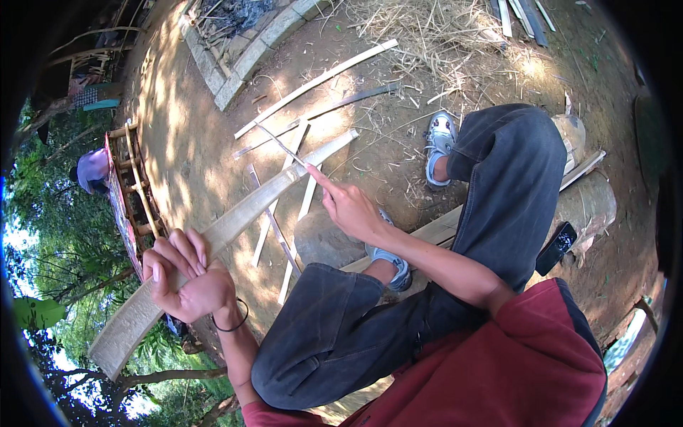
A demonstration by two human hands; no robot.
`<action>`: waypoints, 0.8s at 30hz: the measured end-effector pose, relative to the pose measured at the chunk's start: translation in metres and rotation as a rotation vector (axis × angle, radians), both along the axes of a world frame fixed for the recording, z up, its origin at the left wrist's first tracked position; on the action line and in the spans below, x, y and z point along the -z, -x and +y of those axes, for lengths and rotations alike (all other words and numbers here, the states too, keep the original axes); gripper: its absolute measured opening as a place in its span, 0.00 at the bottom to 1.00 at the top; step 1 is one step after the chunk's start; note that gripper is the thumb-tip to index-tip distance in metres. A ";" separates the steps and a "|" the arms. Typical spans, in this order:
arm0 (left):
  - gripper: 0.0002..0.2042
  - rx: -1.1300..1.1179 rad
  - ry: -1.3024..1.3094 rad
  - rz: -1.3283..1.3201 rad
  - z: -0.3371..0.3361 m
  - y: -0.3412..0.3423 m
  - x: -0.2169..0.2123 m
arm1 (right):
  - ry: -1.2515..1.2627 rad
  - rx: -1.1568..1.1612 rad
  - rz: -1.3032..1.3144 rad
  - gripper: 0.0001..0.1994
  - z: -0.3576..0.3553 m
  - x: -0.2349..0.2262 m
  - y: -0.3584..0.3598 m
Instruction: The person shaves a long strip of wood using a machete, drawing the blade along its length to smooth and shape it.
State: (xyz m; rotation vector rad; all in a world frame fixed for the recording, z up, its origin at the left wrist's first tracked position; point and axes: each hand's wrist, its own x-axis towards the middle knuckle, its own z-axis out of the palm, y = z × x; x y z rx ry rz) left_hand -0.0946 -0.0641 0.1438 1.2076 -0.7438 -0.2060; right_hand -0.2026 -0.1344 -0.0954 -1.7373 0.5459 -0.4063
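A long, pale, flat bamboo strip (245, 213) slants across in front of me, from the lower left up to the ground side. My left hand (191, 281), a dark band at its wrist, is curled round the strip near its lower-left part, palm turned up. Near the strip's far end my right hand (356, 213) is closed, its index finger stretched along a thin knife (283, 148). The narrow blade crosses over the strip, and the handle is hidden inside the hand. Whether the edge touches the strip I cannot tell.
Several split strips (320, 84) lie on the dirt beyond my hands. A heap of dry shavings (434, 32) is at the far side, near a stone border (249, 64). A phone (557, 249) rests by a log (590, 206) at my right. Another person (92, 171) is at far left.
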 end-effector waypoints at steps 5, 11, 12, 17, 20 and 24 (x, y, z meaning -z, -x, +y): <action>0.13 -0.045 0.011 -0.015 0.001 -0.008 -0.001 | -0.098 -0.076 0.203 0.30 -0.011 0.007 0.001; 0.12 -0.069 -0.001 -0.033 0.004 -0.004 -0.001 | -0.091 -0.056 -0.019 0.29 0.002 -0.019 0.002; 0.11 -0.061 0.005 -0.026 0.004 -0.005 0.000 | -0.101 -0.053 0.039 0.29 0.001 -0.011 0.002; 0.11 -0.061 0.018 0.011 0.003 -0.008 0.000 | -0.118 -0.017 0.151 0.30 -0.011 0.036 -0.004; 0.11 -0.056 0.007 -0.002 0.006 -0.005 -0.002 | -0.131 -0.074 0.075 0.30 -0.008 0.000 -0.002; 0.11 -0.064 -0.007 -0.031 0.006 -0.005 0.000 | -0.099 -0.012 0.091 0.28 -0.003 0.023 -0.008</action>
